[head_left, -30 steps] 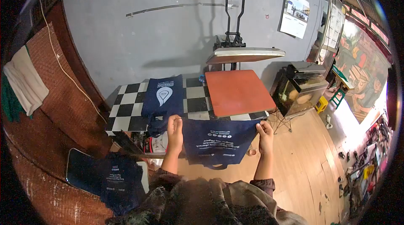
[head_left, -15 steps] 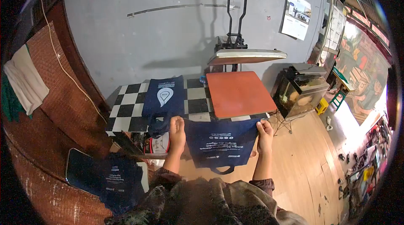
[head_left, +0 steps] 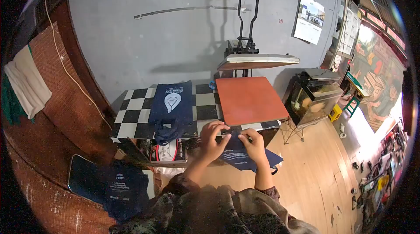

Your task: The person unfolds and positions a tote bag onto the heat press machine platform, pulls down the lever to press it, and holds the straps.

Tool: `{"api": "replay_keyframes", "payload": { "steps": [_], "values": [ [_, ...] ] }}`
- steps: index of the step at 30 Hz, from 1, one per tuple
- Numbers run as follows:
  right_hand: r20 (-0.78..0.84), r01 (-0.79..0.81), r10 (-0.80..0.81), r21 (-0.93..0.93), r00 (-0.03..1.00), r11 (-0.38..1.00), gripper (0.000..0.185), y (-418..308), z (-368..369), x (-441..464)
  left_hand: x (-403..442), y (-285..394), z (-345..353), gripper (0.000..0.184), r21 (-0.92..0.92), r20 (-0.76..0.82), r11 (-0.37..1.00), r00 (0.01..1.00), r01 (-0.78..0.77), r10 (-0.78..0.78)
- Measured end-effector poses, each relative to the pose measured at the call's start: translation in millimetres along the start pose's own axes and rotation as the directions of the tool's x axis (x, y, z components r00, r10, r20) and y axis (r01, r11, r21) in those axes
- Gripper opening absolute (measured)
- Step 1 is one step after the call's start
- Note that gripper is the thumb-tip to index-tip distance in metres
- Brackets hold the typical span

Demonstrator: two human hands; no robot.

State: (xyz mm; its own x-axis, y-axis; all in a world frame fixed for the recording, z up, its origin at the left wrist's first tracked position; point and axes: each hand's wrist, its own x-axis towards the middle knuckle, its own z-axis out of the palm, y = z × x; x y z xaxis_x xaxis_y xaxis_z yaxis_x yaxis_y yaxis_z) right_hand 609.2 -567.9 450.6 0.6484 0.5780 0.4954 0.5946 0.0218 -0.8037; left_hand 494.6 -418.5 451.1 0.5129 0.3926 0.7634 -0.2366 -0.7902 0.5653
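Observation:
A dark blue bag with white print hangs in front of the checkered table, its top edge between my two hands. My right hand pinches that edge between thumb and fingers. Close beside it, my left hand has its thumb and fingers apart at the bag's corner; whether it touches the cloth is unclear. Another blue bag with a white drop-shaped print lies on the table, its handles over the front edge. The heat press's orange pad is just beyond my hands, under its raised upper plate.
The checkered table stands against the grey wall. More blue bags lie on a chair at lower left. A glass tank stands right of the press, with a yellow stool beyond it. A boxed item sits under the table.
My hands have come together from the bag's two top corners. The bag, earlier stretched flat between them, now hangs gathered and slanted to the right. My left hand's fingers have opened.

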Motion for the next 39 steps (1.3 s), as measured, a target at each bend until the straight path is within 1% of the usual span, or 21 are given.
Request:
{"api": "replay_keyframes", "payload": {
  "steps": [1, 3, 5, 6, 8, 9, 11, 12, 14, 18, 19, 21, 22, 24, 25, 27, 30, 32, 33, 35, 39],
  "values": [
    [0.018, 0.009, -0.009, -0.013, 1.0, 1.0, 0.013, -3.3, 0.3, 0.1, 2.1, 4.7, 2.5, 0.021, 0.015, 0.05, 1.0, 0.998, -0.023, 0.023],
    [0.032, 0.017, -0.016, -0.028, 0.999, 0.999, 0.012, -5.3, 2.3, -0.4, 4.2, 5.8, 9.3, 0.021, 0.002, 0.044, 0.998, 0.997, -0.06, 0.06],
    [0.031, 0.06, -0.06, -0.025, 0.998, 0.998, 0.013, -3.9, 4.3, -1.5, 5.1, 3.2, 14.6, 0.018, -0.149, 0.111, 0.987, 0.991, -0.06, 0.077],
    [0.027, 0.059, -0.058, -0.027, 0.998, 0.998, 0.013, -4.4, 4.8, -2.1, 4.0, 0.7, 17.8, 0.018, -0.152, 0.113, 0.986, 0.99, -0.062, 0.08],
    [0.035, 0.027, -0.027, -0.005, 0.999, 1.0, 0.013, -5.9, 5.6, -2.8, -0.1, -2.3, 22.4, 0.014, -0.273, 0.135, 0.961, 0.991, 0.05, -0.013],
    [0.032, 0.026, -0.025, -0.006, 0.999, 1.0, 0.013, -7.3, 5.6, -3.0, -2.5, -2.5, 23.2, 0.014, -0.275, 0.137, 0.96, 0.99, 0.05, -0.012],
    [0.041, 0.014, -0.013, -0.021, 0.999, 1.0, 0.014, -9.4, 5.1, -3.7, -6.3, -3.0, 23.6, 0.012, -0.303, 0.203, 0.937, 0.972, 0.176, -0.117],
    [0.04, 0.012, -0.011, -0.021, 0.999, 1.0, 0.014, -6.6, 5.1, -4.1, -6.6, -3.8, 23.9, 0.012, -0.303, 0.206, 0.936, 0.971, 0.178, -0.118],
    [0.042, 0.011, -0.01, -0.015, 0.999, 1.0, 0.015, 3.3, 6.6, -4.6, -6.2, -5.1, 22.6, 0.013, -0.356, 0.19, 0.901, 0.963, 0.247, -0.189],
    [0.039, 0.01, -0.009, -0.01, 0.999, 1.0, 0.016, 12.7, 5.0, -5.1, 0.8, -6.6, 11.1, 0.012, -0.353, 0.138, 0.905, 0.97, 0.238, -0.202],
    [0.06, 0.008, -0.006, -0.044, 0.998, 0.999, 0.016, 12.7, 2.6, -4.7, 3.4, -6.9, 7.0, 0.013, -0.277, 0.09, 0.947, 0.985, 0.165, -0.145],
    [0.083, 0.007, -0.001, -0.077, 0.997, 0.997, 0.016, 14.9, -0.5, -4.4, 1.8, -11.2, 2.8, 0.013, -0.283, 0.048, 0.935, 0.977, 0.213, -0.208],
    [0.079, 0.005, 0.0, -0.073, 0.997, 0.997, 0.017, 16.7, -1.7, -3.7, 2.3, -14.7, -0.7, 0.013, -0.361, 0.067, 0.889, 0.959, 0.282, -0.276],
    [0.076, 0.004, 0.001, -0.068, 0.997, 0.998, 0.017, 18.4, -4.0, -3.4, 2.8, -21.3, -5.2, 0.013, -0.359, -0.014, 0.893, 0.955, 0.272, -0.297],
    [0.076, -0.009, 0.013, -0.056, 0.997, 0.998, 0.017, 17.9, -5.3, -3.0, 2.4, -25.8, -9.0, 0.012, -0.385, -0.022, 0.879, 0.95, 0.281, -0.313],
    [0.076, -0.021, 0.024, -0.042, 0.997, 0.999, 0.017, 19.2, -7.1, -1.7, 7.8, -26.8, -16.3, 0.013, -0.399, -0.088, 0.891, 0.958, 0.216, -0.271],
    [0.055, 0.003, 0.002, -0.106, 0.998, 0.994, 0.017, 22.4, -9.0, -1.0, 13.9, -23.7, -29.2, 0.011, -0.46, -0.13, 0.858, 0.939, 0.227, -0.318],
    [0.051, -0.084, 0.089, -0.091, 0.995, 0.992, 0.017, 22.5, -9.9, -0.6, 16.7, -20.3, -38.0, 0.01, -0.484, -0.136, 0.841, 0.929, 0.242, -0.345],
    [0.052, -0.083, 0.088, -0.091, 0.995, 0.992, 0.017, 24.6, -10.2, -0.3, 17.8, -20.7, -40.3, 0.009, -0.503, -0.149, 0.83, 0.923, 0.239, -0.356],
    [0.026, -0.02, 0.022, -0.09, 0.999, 0.996, 0.019, 31.9, -10.4, -0.9, 17.7, -24.7, -43.8, 0.009, -0.512, -0.167, 0.822, 0.91, 0.249, -0.379],
    [0.025, -0.017, 0.021, -0.144, 0.999, 0.989, 0.02, 42.3, -13.1, -1.3, 18.7, -26.7, -50.3, 0.01, -0.577, -0.171, 0.782, 0.901, 0.236, -0.398]
  ]
}}
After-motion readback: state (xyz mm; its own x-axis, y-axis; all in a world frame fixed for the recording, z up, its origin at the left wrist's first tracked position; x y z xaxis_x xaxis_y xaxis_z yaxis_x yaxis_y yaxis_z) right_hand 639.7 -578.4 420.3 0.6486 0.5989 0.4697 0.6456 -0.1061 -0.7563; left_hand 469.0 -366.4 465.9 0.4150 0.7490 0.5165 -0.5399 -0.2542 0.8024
